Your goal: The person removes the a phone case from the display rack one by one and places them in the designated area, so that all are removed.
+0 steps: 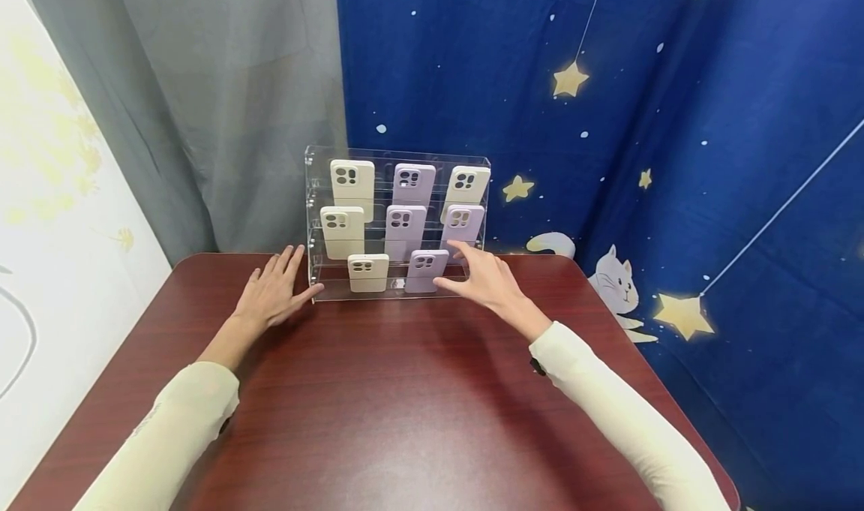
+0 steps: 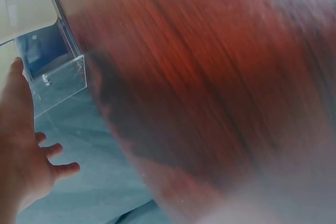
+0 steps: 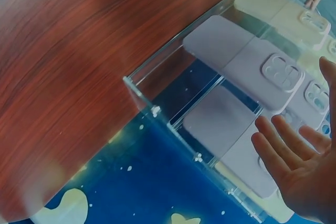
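While my left hand (image 1: pixel 268 290) is at the left end of the clear rack (image 1: pixel 334 290), fingers straight and spread, thumb poking toward the lower front corner, my right hand (image 1: pixel 489 278) is over at the other end with thumb and fingers apart. So yeah, hands well apart, neither one gripping anything. My right thumb is right at the edge of the bottom lilac case (image 1: pixel 425 273), but I honestly can't tell if it's touching, and my fingers are in front of the right-hand lilac case (image 1: pixel 462 227) on the middle tier. Next to the bottom lilac one there's a cream case (image 1: pixel 368 275), same tier. Middle tier also has another cream one on the left and a lilac one in the center; top tier goes cream, lilac, cream. The whole rack stands at the back of a reddish-brown table (image 1: pixel 378 391), with a gray curtain (image 1: pixel 229 106) and a starry blue curtain (image 1: pixel 472 61) behind it.
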Demonstrator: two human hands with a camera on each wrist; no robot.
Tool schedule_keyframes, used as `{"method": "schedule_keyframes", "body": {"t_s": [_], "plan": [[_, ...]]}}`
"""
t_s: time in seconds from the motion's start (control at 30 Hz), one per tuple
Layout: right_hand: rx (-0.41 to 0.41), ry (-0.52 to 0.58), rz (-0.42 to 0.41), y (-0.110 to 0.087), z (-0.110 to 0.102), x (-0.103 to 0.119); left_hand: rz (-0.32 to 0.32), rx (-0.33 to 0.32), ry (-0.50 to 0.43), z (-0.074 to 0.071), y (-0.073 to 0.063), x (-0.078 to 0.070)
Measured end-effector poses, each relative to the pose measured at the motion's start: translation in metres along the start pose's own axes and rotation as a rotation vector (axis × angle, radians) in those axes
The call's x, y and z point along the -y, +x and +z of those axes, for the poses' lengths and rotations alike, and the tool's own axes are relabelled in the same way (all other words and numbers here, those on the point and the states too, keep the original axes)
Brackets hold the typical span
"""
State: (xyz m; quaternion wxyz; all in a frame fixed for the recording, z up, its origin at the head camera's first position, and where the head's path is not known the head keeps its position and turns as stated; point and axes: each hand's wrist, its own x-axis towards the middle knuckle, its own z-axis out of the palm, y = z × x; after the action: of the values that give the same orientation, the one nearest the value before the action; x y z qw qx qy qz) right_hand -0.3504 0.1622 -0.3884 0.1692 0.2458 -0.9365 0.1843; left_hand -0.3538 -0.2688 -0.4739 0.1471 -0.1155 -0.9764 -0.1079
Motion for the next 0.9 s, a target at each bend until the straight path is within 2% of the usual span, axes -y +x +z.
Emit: {"method": "schedule_keyframes", "body": {"t_s": [0.23, 0.53, 0.9], "plan": [[0.001, 0.041, -0.035, 0.003, 0.008, 0.013, -0.012, 0.021, -0.072, 0.002, 0.001, -0.002], [-0.009, 0.069, -0.066, 0.007, 0.019, 0.026, -0.006, 0.001, -0.141, 0.005, 0.006, -0.005], [-0.022, 0.147, -0.102, 0.011, 0.037, 0.037, -0.066, 0.042, -0.320, 0.010, 0.010, -0.007]]}}
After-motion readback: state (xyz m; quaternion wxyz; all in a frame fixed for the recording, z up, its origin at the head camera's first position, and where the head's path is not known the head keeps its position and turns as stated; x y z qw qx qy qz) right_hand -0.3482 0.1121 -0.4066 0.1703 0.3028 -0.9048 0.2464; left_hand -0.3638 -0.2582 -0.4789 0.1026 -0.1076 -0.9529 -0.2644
